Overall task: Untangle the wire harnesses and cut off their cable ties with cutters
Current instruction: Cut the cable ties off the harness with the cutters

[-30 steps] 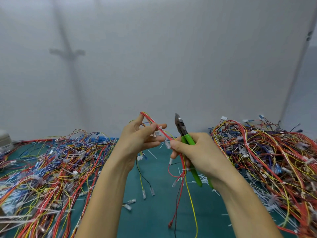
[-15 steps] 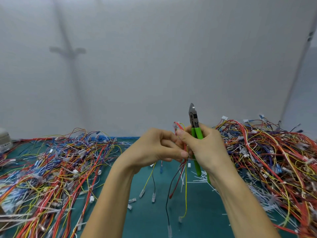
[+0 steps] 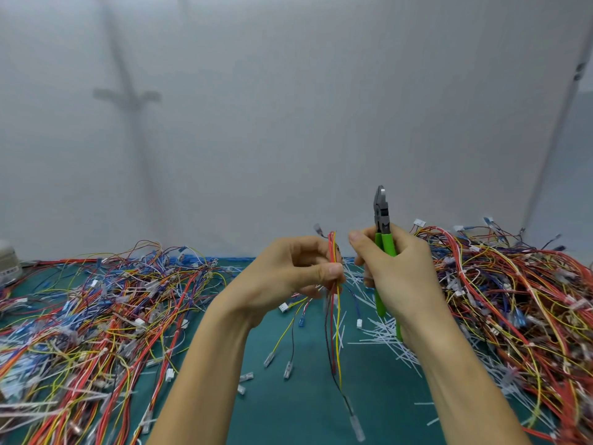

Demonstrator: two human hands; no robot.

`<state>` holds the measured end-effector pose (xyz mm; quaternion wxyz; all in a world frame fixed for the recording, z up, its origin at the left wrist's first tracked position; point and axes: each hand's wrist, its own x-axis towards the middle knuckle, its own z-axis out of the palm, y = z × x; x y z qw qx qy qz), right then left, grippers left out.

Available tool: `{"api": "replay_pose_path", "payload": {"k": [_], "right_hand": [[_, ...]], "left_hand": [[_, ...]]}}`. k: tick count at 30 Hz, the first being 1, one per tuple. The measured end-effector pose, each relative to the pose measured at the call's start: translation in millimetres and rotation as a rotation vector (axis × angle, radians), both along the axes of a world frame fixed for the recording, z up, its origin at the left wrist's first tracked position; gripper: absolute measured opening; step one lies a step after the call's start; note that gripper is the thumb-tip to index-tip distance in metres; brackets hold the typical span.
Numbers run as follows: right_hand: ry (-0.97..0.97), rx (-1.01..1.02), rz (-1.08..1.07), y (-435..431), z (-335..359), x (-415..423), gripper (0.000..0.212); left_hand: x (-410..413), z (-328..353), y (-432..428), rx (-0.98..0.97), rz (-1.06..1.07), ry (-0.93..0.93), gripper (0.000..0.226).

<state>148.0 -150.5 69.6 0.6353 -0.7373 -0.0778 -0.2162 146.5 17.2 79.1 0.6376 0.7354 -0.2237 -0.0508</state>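
My left hand (image 3: 288, 271) pinches a thin wire harness (image 3: 335, 316) of red, yellow and black wires; its loose ends hang down over the green mat. My right hand (image 3: 394, 268) grips green-handled cutters (image 3: 382, 229) upright, jaws pointing up and closed. The right hand is a little to the right of the harness, its thumb close to the wire tops without touching them. No cable tie shows on the held harness.
A big heap of tangled harnesses (image 3: 90, 316) covers the mat (image 3: 305, 412) on the left, another heap (image 3: 519, 300) lies on the right. Cut white cable ties (image 3: 385, 338) litter the mat under my right hand. A white wall stands close behind.
Both hands first came together at the harness, then the right hand with the cutters pulled slightly away to the right. The harness now hangs straight from my left hand.
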Motion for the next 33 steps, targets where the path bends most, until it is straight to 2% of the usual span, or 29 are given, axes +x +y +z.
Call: {"api": "replay_pose_path", "payload": {"k": [4,9,11,14,20,33], "right_hand": [[-0.027,-0.053,-0.089,-2.9,1.1,-0.1,0.022],[-0.003,-0.115,-0.074,-2.3,4.1,-1.1,0.032],[0.005,-0.158,-0.043,-0.9,5.2,-2.6,0.036],[0.019,-0.326,0.019,0.9,7.4,-7.5,0.048],[0.099,-0.538,0.102,7.4,5.7,-14.4,0.062],[0.065,-0.528,0.086,13.0,6.9,-17.7,0.06]], "left_hand": [[2.8,0.5,3.1,-0.09,0.159,-0.049,0.006],[4.7,2.2,1.9,-0.29,0.355,-0.082,0.025],[4.7,2.8,1.1,-0.321,0.368,-0.089,0.022],[4.8,3.0,1.0,-0.324,0.367,-0.089,0.01],[3.1,3.8,0.2,-0.298,0.394,-0.123,0.013],[-0.8,6.8,-5.2,-0.366,0.303,-0.169,0.024]]}}
